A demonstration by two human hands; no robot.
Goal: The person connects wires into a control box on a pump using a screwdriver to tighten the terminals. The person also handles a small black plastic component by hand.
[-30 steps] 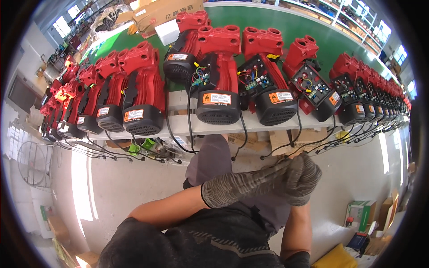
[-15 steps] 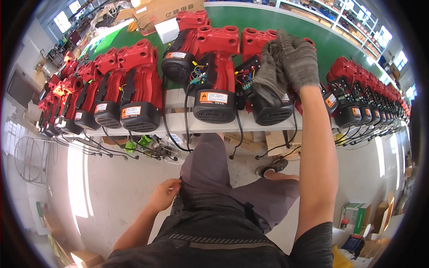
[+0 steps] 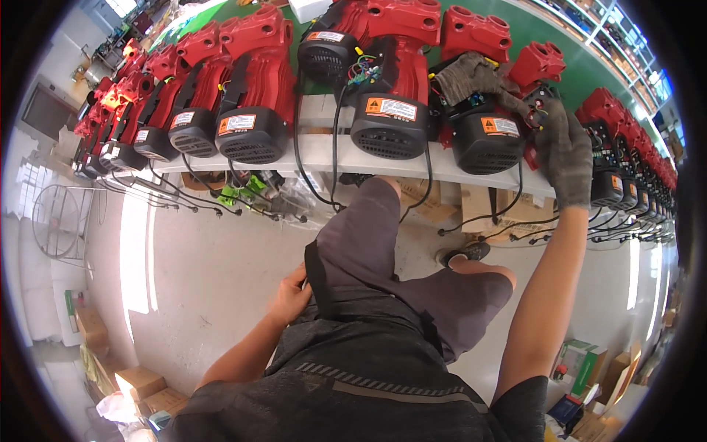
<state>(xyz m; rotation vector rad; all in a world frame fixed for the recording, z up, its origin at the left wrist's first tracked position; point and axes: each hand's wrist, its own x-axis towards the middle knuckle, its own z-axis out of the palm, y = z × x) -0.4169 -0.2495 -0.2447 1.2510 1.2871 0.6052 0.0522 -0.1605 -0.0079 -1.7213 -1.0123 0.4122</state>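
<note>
My right hand (image 3: pixel 565 158), in a grey work glove, lies over the black end of a red-and-black motor unit (image 3: pixel 537 62) on the bench, its fingers wrapped round it. Small wires (image 3: pixel 537 116) show beside the fingertips. To the left, a loose grey glove (image 3: pixel 470 77) is draped across another motor unit (image 3: pixel 492 151) with a black vented cover. My bare left hand (image 3: pixel 291 296) is down at my left thigh, at a black strap (image 3: pixel 319 283) on my clothing. Its fingertips go out of sight behind that strap, so their grip is hidden.
Similar red motor units (image 3: pixel 254 74) line the bench to the left, and several more (image 3: pixel 615 129) stand close together at the right. Black power cords (image 3: pixel 429 184) hang over the front edge. Cardboard boxes (image 3: pixel 482 202) lie under the bench. Shelving (image 3: pixel 604 37) stands beyond.
My right hand has let go of the loose glove, now on the motor unit, and moved right to the neighbouring one. My left hand has shifted up against the strap. The view has tilted downward.
</note>
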